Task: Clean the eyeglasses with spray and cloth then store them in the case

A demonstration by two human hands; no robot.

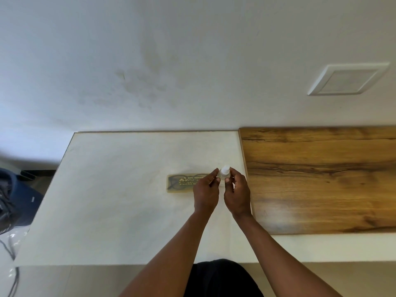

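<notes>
Item: white table top (107,200), centre and lower left of the frame, set against a white wall (171,61). A wood-grain panel (321,179) adjoins it at the right.

Item: spray bottle (225,172), small, white or translucent, upright, just right of centre. Both hands meet around it. The left hand (205,195) has fingertips curled toward the bottle's left side. The right hand (237,195) curls its fingers against the right side, thumb pointing in below the cap. Whether the bottle stands on the table or is lifted clear cannot be told. Which hand carries the grip and which works the cap is also unclear.

Item: eyeglasses case (184,183), translucent, flat, with gold lettering on the lid, lying on the table just left of the bottle. Its right end is hidden behind the left hand. Dark eyeglasses (173,183) show through the lid, so they appear to lie inside, with the lid down.

Item: cleaning cloth. Not seen in this view.

Item: white wall plate (347,79), upper right. Dark bag or garment (12,189), left edge. Cable (12,275), lower left corner.

Step in hand, as judged: readying the spray, likely uncapping or taking hold of the bottle. This is the opening of the task, with the glasses not yet out.

Next move calls for: one hand freed to open the case and draw out the glasses by the frame, lenses turned toward the nozzle, with the bottle kept upright in the other hand.
</notes>
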